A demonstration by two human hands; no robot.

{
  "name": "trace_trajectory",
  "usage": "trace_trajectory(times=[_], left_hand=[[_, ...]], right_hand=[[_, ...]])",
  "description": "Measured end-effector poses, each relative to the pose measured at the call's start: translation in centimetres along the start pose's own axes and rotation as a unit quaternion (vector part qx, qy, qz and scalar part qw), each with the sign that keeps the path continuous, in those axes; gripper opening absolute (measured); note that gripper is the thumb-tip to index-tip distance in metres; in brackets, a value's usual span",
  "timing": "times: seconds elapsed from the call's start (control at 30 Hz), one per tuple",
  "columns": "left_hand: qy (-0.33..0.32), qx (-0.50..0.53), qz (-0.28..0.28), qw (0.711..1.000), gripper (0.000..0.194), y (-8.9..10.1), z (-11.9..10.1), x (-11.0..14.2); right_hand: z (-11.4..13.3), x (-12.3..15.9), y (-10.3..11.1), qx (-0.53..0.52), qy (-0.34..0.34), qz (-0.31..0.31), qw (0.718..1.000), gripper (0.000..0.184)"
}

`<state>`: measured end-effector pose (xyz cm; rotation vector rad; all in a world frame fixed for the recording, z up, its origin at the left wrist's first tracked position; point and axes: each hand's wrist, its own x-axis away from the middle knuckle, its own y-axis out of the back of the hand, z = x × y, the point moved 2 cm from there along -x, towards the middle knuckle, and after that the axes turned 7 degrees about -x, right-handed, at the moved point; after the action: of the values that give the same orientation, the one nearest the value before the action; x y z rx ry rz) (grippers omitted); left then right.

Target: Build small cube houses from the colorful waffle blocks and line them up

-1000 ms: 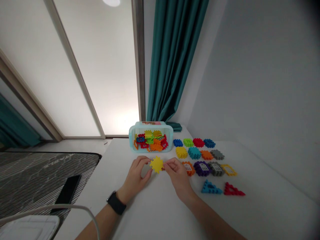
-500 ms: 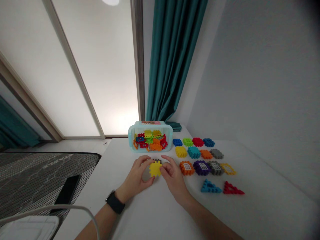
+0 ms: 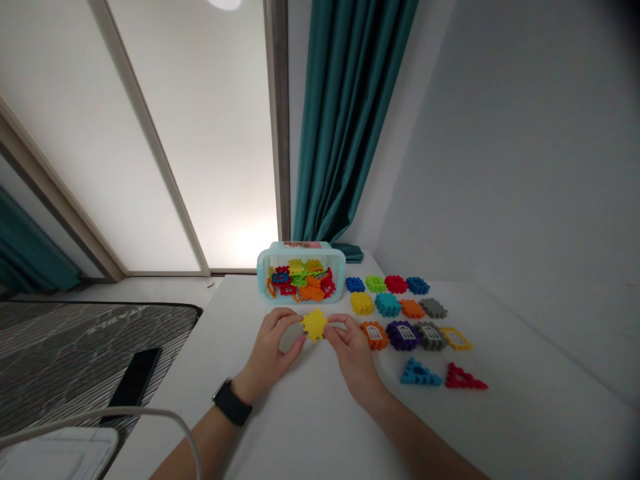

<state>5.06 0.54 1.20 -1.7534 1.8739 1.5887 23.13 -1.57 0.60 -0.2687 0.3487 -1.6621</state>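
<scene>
Yellow gear-shaped block [image 3: 314,325] has swung round to face the camera and sits a touch higher than in the last shot, and the grey bit that was poking out behind it doesn't show now. Both hands have also eased slightly further apart, though they're still pinching it between them. The left hand [image 3: 273,340] has its fingertips on the block's left edge, and the right hand [image 3: 353,350] has its fingers on the right edge. The block is held just above the white tabletop [image 3: 310,427], right in front of a clear plastic box [image 3: 263,280] with a pale blue rim, which is packed with mixed colourful pieces. To the right of the hands are neat rows of interlocking toy pieces [image 3: 395,307]: blue, green, red and blue at the back, then yellow, teal, orange and grey. Next come orange, purple, grey and yellow window pieces [image 3: 403,335], with a blue triangle [image 3: 420,375] and a red triangle [image 3: 465,377] below them. There's a black watch [image 3: 231,403] on the left wrist.
</scene>
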Motion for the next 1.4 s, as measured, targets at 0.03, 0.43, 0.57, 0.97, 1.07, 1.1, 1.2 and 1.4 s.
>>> trace_trajectory(times=[0.03, 0.43, 0.57, 0.97, 1.07, 1.1, 1.2, 1.4], left_hand=[[0.000, -0.004, 0.012, 1.000, 0.038, -0.1, -0.1, 0.0], [0.009, -0.006, -0.011, 1.000, 0.048, -0.3, 0.1, 0.1], [0.022, -0.010, -0.003, 1.000, 0.048, -0.2, 0.4, 0.1], [0.010, -0.040, 0.040, 0.998, 0.051, 0.4, -0.1, 0.0], [0.011, -0.029, 0.044, 0.999, 0.052, 0.3, 0.1, 0.0], [0.012, -0.025, 0.045, 0.999, 0.053, 0.2, 0.3, 0.1], [0.015, -0.016, 0.044, 0.999, 0.055, 0.0, 0.5, 0.2], [0.017, 0.001, 0.040, 0.999, 0.055, -0.2, 0.5, 0.3]], right_hand=[[0.1, 0.1, -0.1, -0.004, 0.000, -0.005, 1.000, 0.050], [-1.3, 0.7, 0.3, 0.120, 0.098, 0.034, 0.987, 0.032], [-0.5, 0.4, 1.2, 0.254, 0.234, 0.056, 0.937, 0.013], [0.9, -0.4, 2.1, 0.467, 0.427, 0.186, 0.751, 0.029], [0.8, -0.4, 2.1, 0.461, 0.433, 0.185, 0.752, 0.032], [0.8, -0.4, 2.1, 0.458, 0.435, 0.183, 0.754, 0.033], [0.9, -0.4, 2.1, 0.453, 0.438, 0.177, 0.756, 0.037], [1.3, -0.3, 2.0, 0.455, 0.440, 0.177, 0.754, 0.037]])
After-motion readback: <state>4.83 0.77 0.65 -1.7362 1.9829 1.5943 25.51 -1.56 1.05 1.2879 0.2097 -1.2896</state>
